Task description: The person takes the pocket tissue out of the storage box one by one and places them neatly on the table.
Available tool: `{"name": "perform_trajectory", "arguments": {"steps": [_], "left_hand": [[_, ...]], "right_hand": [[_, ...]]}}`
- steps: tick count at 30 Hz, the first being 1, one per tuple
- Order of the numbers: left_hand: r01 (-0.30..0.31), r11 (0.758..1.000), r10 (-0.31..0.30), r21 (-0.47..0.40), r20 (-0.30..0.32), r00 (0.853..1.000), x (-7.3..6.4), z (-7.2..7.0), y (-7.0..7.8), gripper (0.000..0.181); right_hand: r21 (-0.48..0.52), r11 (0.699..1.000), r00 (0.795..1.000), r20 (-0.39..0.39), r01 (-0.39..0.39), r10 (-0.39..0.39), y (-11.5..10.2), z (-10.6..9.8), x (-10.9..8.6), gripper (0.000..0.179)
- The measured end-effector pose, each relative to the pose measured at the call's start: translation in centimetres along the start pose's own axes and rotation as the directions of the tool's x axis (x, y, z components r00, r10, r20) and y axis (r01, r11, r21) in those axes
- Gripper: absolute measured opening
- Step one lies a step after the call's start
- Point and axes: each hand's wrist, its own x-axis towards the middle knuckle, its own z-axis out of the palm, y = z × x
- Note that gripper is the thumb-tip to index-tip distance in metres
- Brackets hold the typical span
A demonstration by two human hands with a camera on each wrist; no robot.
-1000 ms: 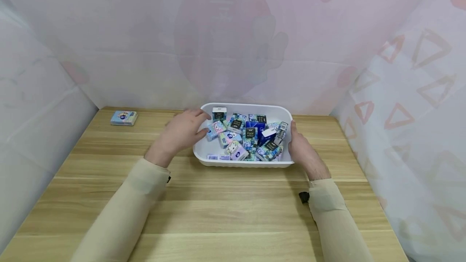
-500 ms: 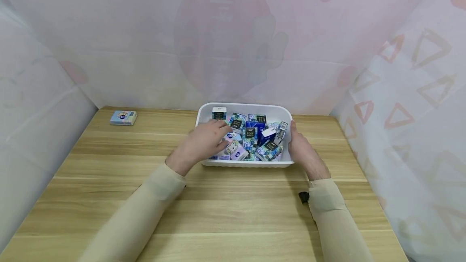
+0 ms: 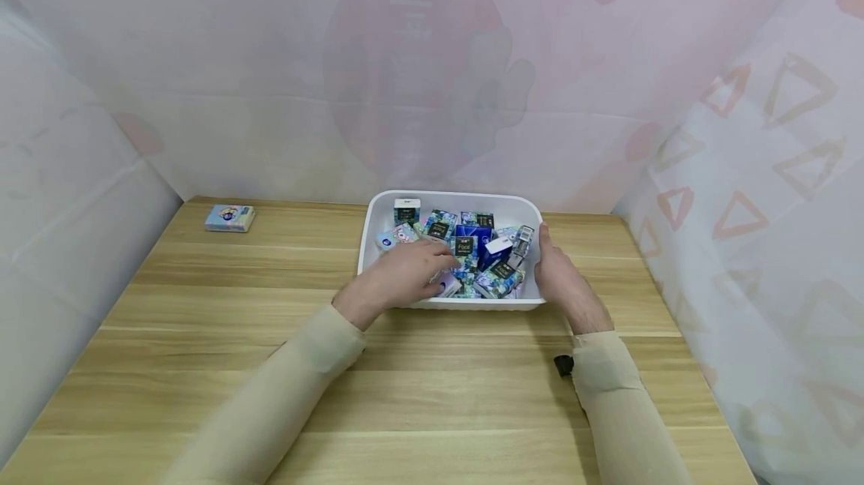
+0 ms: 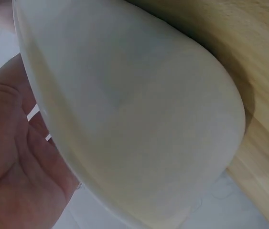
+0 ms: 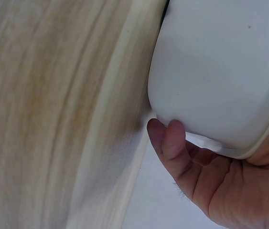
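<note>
A white plastic basin (image 3: 364,252) holds several small tissue packs, among them a dark blue pack (image 3: 475,233) and flower-printed packs such as the Face pack (image 3: 464,249). My left hand (image 3: 405,275) reaches over the basin's front left side, fingers loosely bent above the packs beneath it. In the left wrist view the basin wall (image 4: 144,114) hides its fingertips, so contact with a pack cannot be told. My right hand (image 3: 563,282) grips the basin's right end, thumb at the rim. The right wrist view shows the fingers (image 5: 175,138) curled against the outer wall.
A light blue tissue pack (image 3: 229,218) lies alone at the table's back left. The wooden table (image 3: 432,395) ends at a pale printed sheet (image 3: 270,95) behind, with more sheets at both sides.
My left hand has moved right and slightly nearer, from the basin's left rim to over the packs. The right hand keeps its hold, and the basin stays in place.
</note>
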Motion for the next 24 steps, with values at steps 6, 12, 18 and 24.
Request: {"name": "perform_trajectory", "arguments": {"steps": [6, 12, 18, 24], "left_hand": [[-0.042, 0.995, 0.047, -0.085, 0.052, 0.998, 0.3, 0.0, -0.2, 0.038], [-0.071, 0.989, 0.082, -0.129, 0.083, 0.993, 0.7, -0.1, -0.3, 0.032], [-0.066, 0.992, 0.077, -0.108, 0.099, 0.992, 1.0, -0.1, -0.6, 0.028], [-0.063, 0.99, 0.081, -0.128, 0.14, 0.987, 1.2, -0.1, -0.8, 0.032]], "right_hand": [[-0.009, 1.0, 1.0, -0.004, 0.004, -0.004, 0.0, 0.1, 0.1, 0.081], [0.002, 1.0, 1.0, -0.005, 0.0, 0.0, 0.0, 0.0, -0.1, 0.082], [0.001, 1.0, 1.0, -0.003, 0.002, -0.002, -0.1, -0.1, -0.2, 0.082], [0.011, 1.0, 1.0, 0.005, -0.003, 0.003, 0.0, -0.1, -0.2, 0.084]]}}
